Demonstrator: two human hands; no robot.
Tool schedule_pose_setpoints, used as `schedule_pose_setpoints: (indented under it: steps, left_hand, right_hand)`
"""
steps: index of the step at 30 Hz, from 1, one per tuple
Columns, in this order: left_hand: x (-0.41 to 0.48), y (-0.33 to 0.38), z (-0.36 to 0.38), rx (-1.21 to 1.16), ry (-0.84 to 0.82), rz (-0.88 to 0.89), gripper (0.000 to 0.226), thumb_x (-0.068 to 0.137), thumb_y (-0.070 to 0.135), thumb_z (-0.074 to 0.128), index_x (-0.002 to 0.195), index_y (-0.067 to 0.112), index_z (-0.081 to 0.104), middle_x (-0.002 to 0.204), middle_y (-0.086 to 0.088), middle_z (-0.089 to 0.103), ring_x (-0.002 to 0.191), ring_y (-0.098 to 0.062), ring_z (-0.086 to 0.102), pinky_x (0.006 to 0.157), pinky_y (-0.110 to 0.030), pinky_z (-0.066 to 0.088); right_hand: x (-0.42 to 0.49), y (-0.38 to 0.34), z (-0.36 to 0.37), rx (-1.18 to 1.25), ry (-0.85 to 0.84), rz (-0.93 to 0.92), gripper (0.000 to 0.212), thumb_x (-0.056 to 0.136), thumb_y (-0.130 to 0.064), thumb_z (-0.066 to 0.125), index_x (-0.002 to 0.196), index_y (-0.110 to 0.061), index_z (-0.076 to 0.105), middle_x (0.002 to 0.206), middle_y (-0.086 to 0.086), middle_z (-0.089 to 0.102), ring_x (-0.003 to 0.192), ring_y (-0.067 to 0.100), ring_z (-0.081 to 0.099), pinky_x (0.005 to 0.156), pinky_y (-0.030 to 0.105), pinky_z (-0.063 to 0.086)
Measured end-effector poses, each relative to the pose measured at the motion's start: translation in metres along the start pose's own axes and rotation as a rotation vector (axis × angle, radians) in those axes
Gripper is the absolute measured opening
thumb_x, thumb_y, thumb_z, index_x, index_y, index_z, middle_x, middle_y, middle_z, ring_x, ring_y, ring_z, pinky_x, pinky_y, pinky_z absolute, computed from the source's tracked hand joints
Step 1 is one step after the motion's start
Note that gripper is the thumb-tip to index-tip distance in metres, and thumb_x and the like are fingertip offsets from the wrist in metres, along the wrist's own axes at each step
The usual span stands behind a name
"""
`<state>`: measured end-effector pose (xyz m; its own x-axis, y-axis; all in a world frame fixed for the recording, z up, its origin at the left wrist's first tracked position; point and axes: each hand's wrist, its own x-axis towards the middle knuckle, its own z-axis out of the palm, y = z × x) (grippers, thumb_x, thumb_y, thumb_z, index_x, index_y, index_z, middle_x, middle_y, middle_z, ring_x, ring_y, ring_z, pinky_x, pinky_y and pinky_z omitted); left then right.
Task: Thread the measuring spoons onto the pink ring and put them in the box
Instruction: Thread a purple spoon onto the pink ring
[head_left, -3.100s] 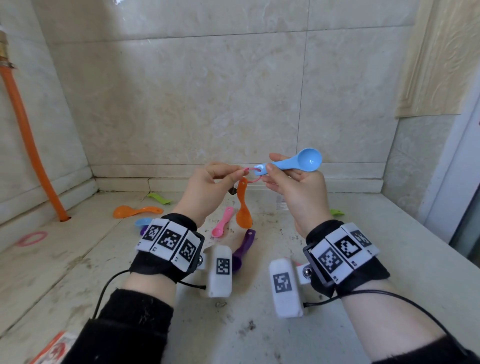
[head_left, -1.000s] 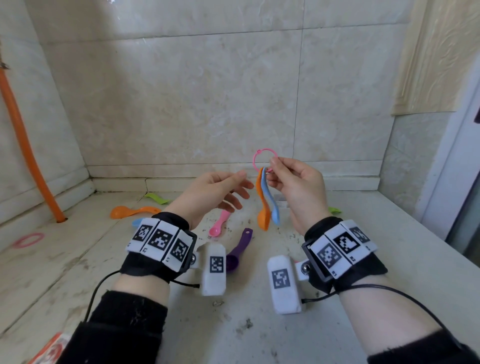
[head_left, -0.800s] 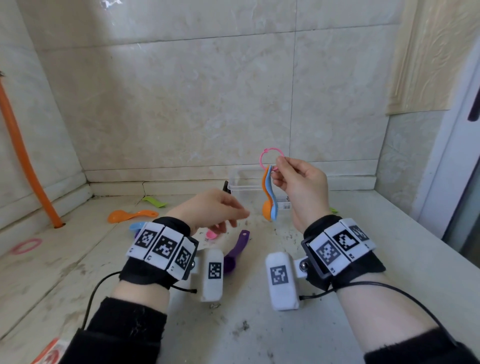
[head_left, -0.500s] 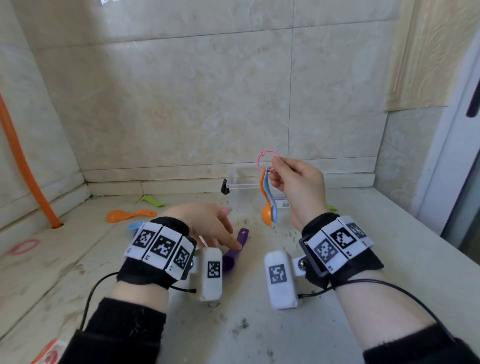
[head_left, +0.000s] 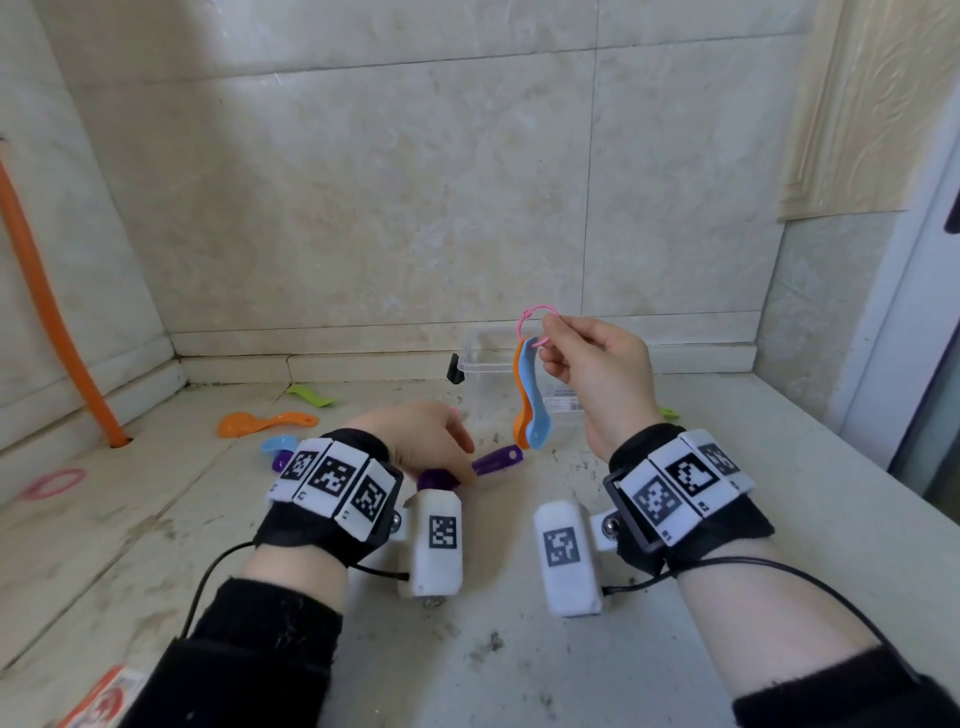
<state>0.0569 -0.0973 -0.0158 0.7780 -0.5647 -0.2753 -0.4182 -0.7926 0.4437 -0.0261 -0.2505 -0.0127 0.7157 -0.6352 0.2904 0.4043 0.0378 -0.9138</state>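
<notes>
Two down: orange spoon and blue spoon hang from the pink ring, which my right hand pinches high before the box so they dangle free. Nearer me than the box, my left hand covers the purple spoon, likely next; whether its fingers grip, I cannot tell.

2 spoons hang from the ring — box behind them.
</notes>
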Motion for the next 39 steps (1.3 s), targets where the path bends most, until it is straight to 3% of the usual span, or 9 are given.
schedule_pose_setpoints:
  steps: [5, 9, 12, 16, 18, 21, 26, 32, 39]
  left_hand:
    - [0.004, 0.0, -0.002, -0.634, 0.391, 0.061, 0.032, 0.088, 0.006, 0.063, 0.118, 0.011, 0.053, 0.091, -0.011, 0.068, 0.065, -0.019, 0.069, 0.061, -0.031, 0.06]
    - [0.001, 0.005, -0.003, -0.911, 0.552, 0.255, 0.037, 0.095, 0.002, 0.049, 0.123, 0.025, 0.043, 0.085, -0.008, 0.064, 0.052, -0.014, 0.064, 0.056, -0.028, 0.056]
    - [-0.002, 0.009, -0.004, -0.912, 0.582, 0.332, 0.031, 0.098, 0.005, 0.041, 0.107, 0.025, 0.062, 0.084, -0.004, 0.062, 0.049, -0.009, 0.049, 0.046, -0.018, 0.042]
    - [-0.005, 0.014, -0.007, -0.952, 0.607, 0.345, 0.014, 0.094, 0.023, 0.056, 0.097, 0.022, 0.069, 0.084, 0.0, 0.064, 0.057, -0.011, 0.046, 0.051, -0.02, 0.038]
    - [-0.007, 0.016, -0.008, -0.981, 0.562, 0.336, 0.023, 0.094, 0.036, 0.055, 0.095, 0.019, 0.071, 0.091, 0.002, 0.066, 0.058, -0.012, 0.047, 0.054, -0.023, 0.037]
    - [-0.009, 0.017, -0.008, -0.917, 0.522, 0.355, 0.032, 0.092, 0.044, 0.054, 0.092, 0.018, 0.072, 0.073, 0.003, 0.06, 0.053, -0.009, 0.045, 0.055, -0.023, 0.039]
    - [-0.01, 0.018, -0.005, -0.799, 0.477, 0.437, 0.027, 0.093, 0.031, 0.058, 0.074, 0.017, 0.071, 0.06, 0.002, 0.051, 0.056, -0.008, 0.045, 0.059, -0.024, 0.038]
    - [-0.008, 0.018, -0.004, -0.802, 0.446, 0.484, 0.032, 0.098, 0.029, 0.049, 0.083, 0.006, 0.066, 0.06, 0.002, 0.048, 0.057, -0.013, 0.041, 0.06, -0.026, 0.037]
    - [-0.013, 0.017, -0.006, -0.854, 0.334, 0.585, 0.033, 0.097, 0.019, 0.05, 0.066, 0.009, 0.057, 0.063, -0.009, 0.047, 0.056, -0.014, 0.04, 0.054, -0.021, 0.034]
  right_hand:
    - [0.0, -0.001, 0.0, 0.012, -0.003, 0.004, 0.01, 0.089, -0.014, 0.068, 0.079, -0.015, 0.07, 0.059, -0.006, 0.065, 0.054, 0.004, 0.058, 0.063, 0.016, 0.054]
    - [0.0, 0.0, 0.0, 0.004, -0.023, 0.015, 0.006, 0.089, -0.016, 0.068, 0.084, -0.014, 0.071, 0.066, -0.003, 0.066, 0.058, 0.006, 0.06, 0.063, 0.018, 0.053]
    - [0.0, 0.0, 0.001, -0.036, -0.052, 0.042, 0.005, 0.089, -0.019, 0.068, 0.086, -0.017, 0.071, 0.071, -0.004, 0.068, 0.062, 0.007, 0.062, 0.063, 0.02, 0.052]
    - [-0.001, 0.001, 0.004, -0.061, -0.103, 0.058, 0.005, 0.088, -0.02, 0.069, 0.088, -0.015, 0.072, 0.075, -0.002, 0.069, 0.062, 0.009, 0.062, 0.06, 0.021, 0.05]
    - [-0.001, 0.0, 0.004, -0.05, -0.114, 0.056, 0.004, 0.086, -0.02, 0.071, 0.085, -0.017, 0.073, 0.072, -0.003, 0.069, 0.061, 0.009, 0.062, 0.058, 0.02, 0.05]
    - [-0.002, 0.0, 0.003, -0.054, -0.164, 0.047, 0.004, 0.084, -0.022, 0.073, 0.083, -0.018, 0.075, 0.072, -0.003, 0.071, 0.062, 0.008, 0.064, 0.059, 0.02, 0.051]
    - [-0.003, 0.002, 0.004, -0.08, -0.215, 0.021, 0.006, 0.086, -0.022, 0.071, 0.085, -0.018, 0.075, 0.07, -0.003, 0.071, 0.063, 0.007, 0.064, 0.062, 0.02, 0.051]
    - [-0.006, -0.001, 0.009, -0.074, -0.241, 0.118, 0.028, 0.098, -0.033, 0.053, 0.087, -0.017, 0.073, 0.078, -0.001, 0.074, 0.07, 0.012, 0.069, 0.064, 0.024, 0.054]
    - [-0.008, -0.002, 0.01, -0.115, -0.316, 0.056, 0.032, 0.1, -0.009, 0.039, 0.108, -0.027, 0.064, 0.101, 0.003, 0.073, 0.095, 0.016, 0.068, 0.085, 0.036, 0.054]
